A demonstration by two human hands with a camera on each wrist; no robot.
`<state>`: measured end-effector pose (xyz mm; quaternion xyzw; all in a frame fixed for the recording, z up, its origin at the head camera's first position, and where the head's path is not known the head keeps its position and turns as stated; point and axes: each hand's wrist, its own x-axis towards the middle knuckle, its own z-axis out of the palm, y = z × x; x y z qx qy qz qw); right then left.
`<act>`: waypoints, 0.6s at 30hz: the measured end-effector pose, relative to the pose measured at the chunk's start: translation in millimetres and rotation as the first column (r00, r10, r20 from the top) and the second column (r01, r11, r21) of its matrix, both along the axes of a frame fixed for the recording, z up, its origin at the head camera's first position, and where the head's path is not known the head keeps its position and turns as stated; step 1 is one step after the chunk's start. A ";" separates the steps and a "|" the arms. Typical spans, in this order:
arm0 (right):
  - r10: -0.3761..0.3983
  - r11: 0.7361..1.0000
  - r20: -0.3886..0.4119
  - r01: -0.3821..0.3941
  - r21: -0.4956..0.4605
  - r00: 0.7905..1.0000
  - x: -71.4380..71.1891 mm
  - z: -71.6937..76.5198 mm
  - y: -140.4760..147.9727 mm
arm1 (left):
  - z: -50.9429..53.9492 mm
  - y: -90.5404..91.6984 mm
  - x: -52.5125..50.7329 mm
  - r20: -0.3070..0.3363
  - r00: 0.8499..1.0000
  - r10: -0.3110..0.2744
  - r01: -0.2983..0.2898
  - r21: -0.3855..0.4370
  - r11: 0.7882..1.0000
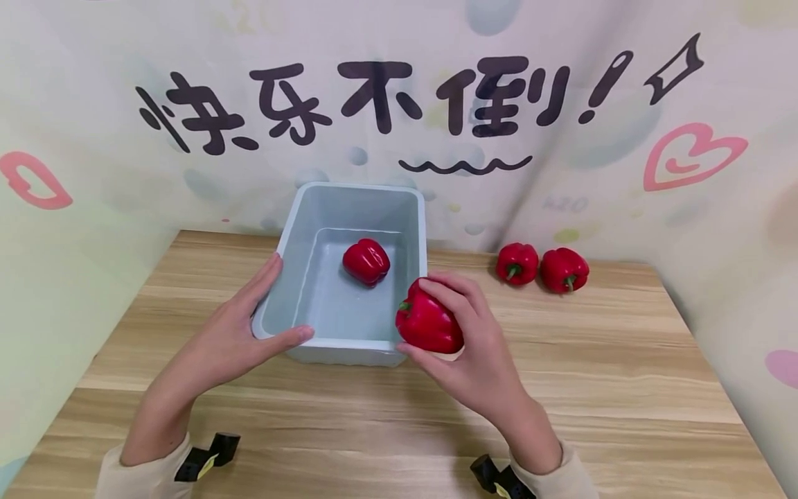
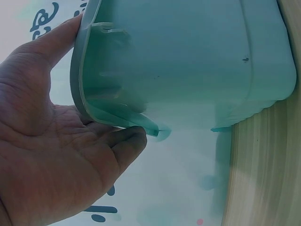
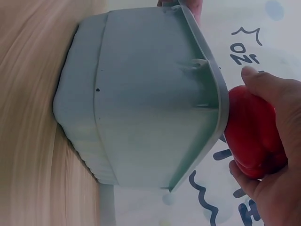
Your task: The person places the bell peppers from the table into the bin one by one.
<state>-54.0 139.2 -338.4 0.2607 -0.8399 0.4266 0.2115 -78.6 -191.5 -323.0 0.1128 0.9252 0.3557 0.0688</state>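
A light blue-grey plastic bin [image 1: 349, 344] stands on the table with one red bell pepper [image 1: 366, 262] lying inside. My left hand [image 1: 218, 343] holds the bin's near left corner, thumb over the front rim and fingers along the left side; in the left wrist view the hand [image 2: 61, 141] has its fingers under the rim [image 2: 77, 75]. At the near right corner, my right hand [image 1: 476, 346] grips another red pepper [image 1: 430, 320], its green stem facing left. The right wrist view shows this pepper [image 3: 254, 132] beside the rim, between thumb and fingers of the hand [image 3: 277, 141].
Two more red peppers, one [image 1: 517, 264] left of the other [image 1: 564, 270], sit at the table's back edge, right of the bin. Behind the wooden table [image 1: 623, 360] hangs a printed cloth [image 1: 586, 180] with dark lettering and pink hearts.
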 end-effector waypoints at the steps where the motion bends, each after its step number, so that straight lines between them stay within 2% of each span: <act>1: 0.001 1.000 -0.005 -0.001 0.007 1.000 0.4 0.0 -0.8 | 0.1 -0.1 0.1 0.000 1.000 0.001 -0.001 -0.001 1.000; 18: -0.059 0.993 -0.048 0.063 0.099 0.997 3.6 1.8 -9.2 | -0.2 -0.3 0.0 -0.001 1.000 -0.001 0.001 -0.001 1.000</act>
